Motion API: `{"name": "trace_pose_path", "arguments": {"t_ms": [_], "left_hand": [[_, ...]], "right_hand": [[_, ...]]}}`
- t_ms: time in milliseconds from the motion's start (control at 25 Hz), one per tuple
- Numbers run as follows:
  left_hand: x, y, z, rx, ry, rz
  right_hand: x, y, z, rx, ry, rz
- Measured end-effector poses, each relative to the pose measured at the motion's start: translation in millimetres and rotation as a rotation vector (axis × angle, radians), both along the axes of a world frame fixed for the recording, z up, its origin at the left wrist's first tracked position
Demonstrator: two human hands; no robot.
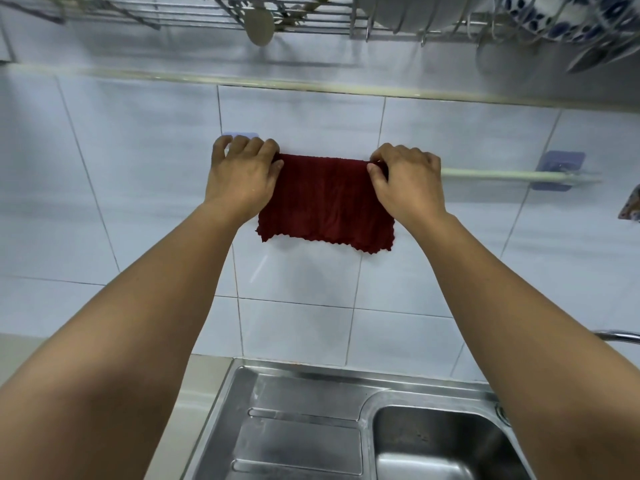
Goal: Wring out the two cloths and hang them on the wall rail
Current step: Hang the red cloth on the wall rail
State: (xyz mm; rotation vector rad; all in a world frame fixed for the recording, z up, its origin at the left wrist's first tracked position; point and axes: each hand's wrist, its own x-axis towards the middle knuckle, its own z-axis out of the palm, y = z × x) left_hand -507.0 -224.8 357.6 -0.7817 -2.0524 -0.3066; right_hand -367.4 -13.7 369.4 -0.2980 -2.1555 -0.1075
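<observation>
A dark red cloth [325,202] with a zigzag hem hangs draped over the pale wall rail [502,174] on the tiled wall. My left hand [239,174] pinches the cloth's top left corner at the rail. My right hand [405,178] pinches its top right corner. The rail runs on bare to the right up to a blue adhesive mount [559,169]. The left mount [240,135] peeks out above my left fingers. Only a patterned scrap [631,206] shows at the right edge; I cannot tell whether it is the other cloth.
A steel sink [433,445] with a ribbed drainboard [298,441] lies below, and a tap spout [620,336] shows at the right edge. Overhead hangs a wire dish rack [311,19] holding plates, patterned bowls [554,19] and a wooden spoon [259,26].
</observation>
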Motion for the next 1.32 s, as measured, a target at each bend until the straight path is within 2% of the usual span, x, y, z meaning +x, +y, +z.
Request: {"name": "trace_pose_path", "arguments": {"t_ms": [160,440,560,640,680,760,840,920,1000,1120,1320], "left_hand": [[-4,-11,-7,0.041,0.048,0.044],[-3,-20,-21,0.036,0.027,0.037],[5,-19,-33,0.120,0.031,0.048],[15,-15,-48,0.283,0.011,0.052],[18,-13,-57,0.388,-0.061,0.036],[16,-8,-72,0.593,-0.390,-0.066],[8,-5,-81,0.733,-0.784,-0.214],[4,-5,-82,0.776,-1.002,-0.326],[0,-6,-82,0.804,-1.076,-0.425],[0,-13,-83,0.855,-1.096,-0.524],[7,-30,-87,0.886,-1.075,-0.568]], "right_hand": [[-2,-3,-1,0.012,0.010,0.022],[2,-4,-8,0.005,0.013,0.061],[7,-7,-22,-0.022,0.189,0.003],[12,-10,-43,-0.222,0.344,-0.035],[14,-11,-55,-0.373,0.364,-0.018],[15,-8,-78,-0.660,0.259,0.038],[13,-5,-95,-0.806,0.062,0.039],[9,-1,-102,-0.870,-0.024,0.016],[7,2,-102,-0.955,0.019,0.059],[11,4,-102,-1.188,0.113,0.287],[24,1,-107,-1.222,0.153,0.319]]}}
